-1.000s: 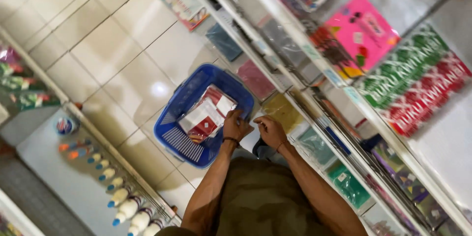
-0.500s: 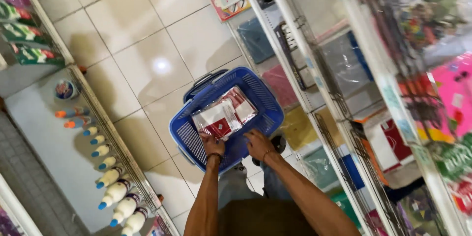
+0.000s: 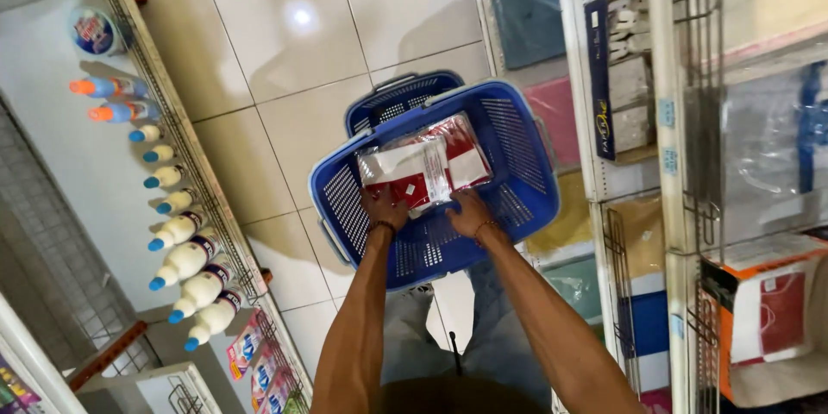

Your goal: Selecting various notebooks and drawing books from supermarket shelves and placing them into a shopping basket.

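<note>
Both hands are inside a blue plastic shopping basket (image 3: pixel 517 164), working on a stack of clear-wrapped red-and-white packets (image 3: pixel 424 166). The left hand (image 3: pixel 384 207) has its fingers curled over the near left edge of the stack, and the right hand (image 3: pixel 470 211) grips the near right edge; both look closed on the wrapping, though the fingertips are partly hidden under it. The packets lie tilted across the middle of the basket, resting on its floor.

The step in hand seems to be settling the packets into the basket, or shifting them within it. The next move would call for keeping the slippery wrapping pinched at both corners so that the stack moves as one piece and does not fan apart.

Just beyond the basket, on the far side, a second blue basket (image 3: pixel 392 97) shows its rim over the pale tiled floor (image 3: pixel 259 52). To the left a white shelf (image 3: pixel 52 155) carries a row of white bottles with blue caps (image 3: pixel 177 233) and two with orange caps. To the right stand wire racks (image 3: pixel 699 121) with bagged goods and flat coloured packs.
</note>
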